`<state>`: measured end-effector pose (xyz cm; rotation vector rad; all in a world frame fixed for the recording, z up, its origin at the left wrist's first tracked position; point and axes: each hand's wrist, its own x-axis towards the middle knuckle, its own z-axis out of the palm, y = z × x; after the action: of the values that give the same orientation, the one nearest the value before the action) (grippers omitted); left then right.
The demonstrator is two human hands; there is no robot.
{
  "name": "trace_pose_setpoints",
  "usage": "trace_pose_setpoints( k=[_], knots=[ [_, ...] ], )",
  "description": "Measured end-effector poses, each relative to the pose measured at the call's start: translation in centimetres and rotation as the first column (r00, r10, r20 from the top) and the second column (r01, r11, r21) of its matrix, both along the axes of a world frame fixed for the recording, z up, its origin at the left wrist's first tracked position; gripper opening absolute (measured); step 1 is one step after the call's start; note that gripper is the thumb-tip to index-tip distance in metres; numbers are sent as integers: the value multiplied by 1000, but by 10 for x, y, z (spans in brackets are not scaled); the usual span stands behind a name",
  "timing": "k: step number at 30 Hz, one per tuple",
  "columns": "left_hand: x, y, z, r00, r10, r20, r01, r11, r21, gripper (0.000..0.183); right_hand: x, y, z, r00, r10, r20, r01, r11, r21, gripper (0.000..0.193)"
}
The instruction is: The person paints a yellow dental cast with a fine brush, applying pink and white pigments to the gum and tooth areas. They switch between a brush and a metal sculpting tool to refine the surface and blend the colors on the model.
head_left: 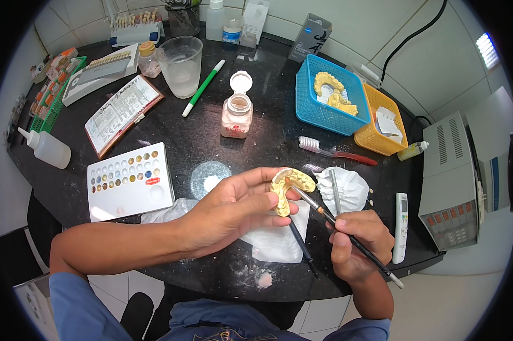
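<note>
My left hand [236, 204] grips a yellow horseshoe-shaped dental cast [280, 206] between thumb and fingers, above the middle of the bench. A whitish and pinkish patch shows on the cast's upper left part. In my right hand [360, 241] is a slim paintbrush [347, 232] with a black handle, held like a pen. Its tip meets the inner side of the cast. Below the cast, a second dark-handled tool [302, 244] lies over a white tissue [268, 241]. Just beyond my right hand, a crumpled white cloth [347, 196] has a metal instrument [335, 190] resting on it.
An open jar of pink powder [237, 119] stands ahead of my hands. Left of them lies a white palette [130, 184]. A red-handled toothbrush [339, 152], a blue basket [331, 113] with yellow casts, and an orange basket [376, 136] are at the right. A white remote [401, 227] lies near a boxy machine [449, 176].
</note>
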<state>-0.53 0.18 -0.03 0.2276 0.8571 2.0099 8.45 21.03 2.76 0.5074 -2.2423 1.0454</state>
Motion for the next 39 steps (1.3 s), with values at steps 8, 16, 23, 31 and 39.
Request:
trace_pose_setpoints(
  k=[8,16,23,31,39],
  knots=[
    [0,0,-1,1000,-7,2,7,1000,6,51,-1,-2,-2,1000,-22,-3,21,999,-45,13],
    [0,0,-1,1000,-12,0,12,1000,13,51,0,-1,0,1000,-4,-17,4,1000,-26,15],
    [0,-1,-2,1000,-16,-1,16,1000,12,51,0,-1,0,1000,8,13,-8,1000,-20,14],
    [1,0,0,1000,-13,-9,13,1000,6,51,-1,-2,-1,1000,-14,-2,14,998,-53,14],
    [0,-1,-3,1000,-19,-8,19,1000,13,51,0,-2,-1,1000,-23,-5,23,997,-72,13]
  ],
)
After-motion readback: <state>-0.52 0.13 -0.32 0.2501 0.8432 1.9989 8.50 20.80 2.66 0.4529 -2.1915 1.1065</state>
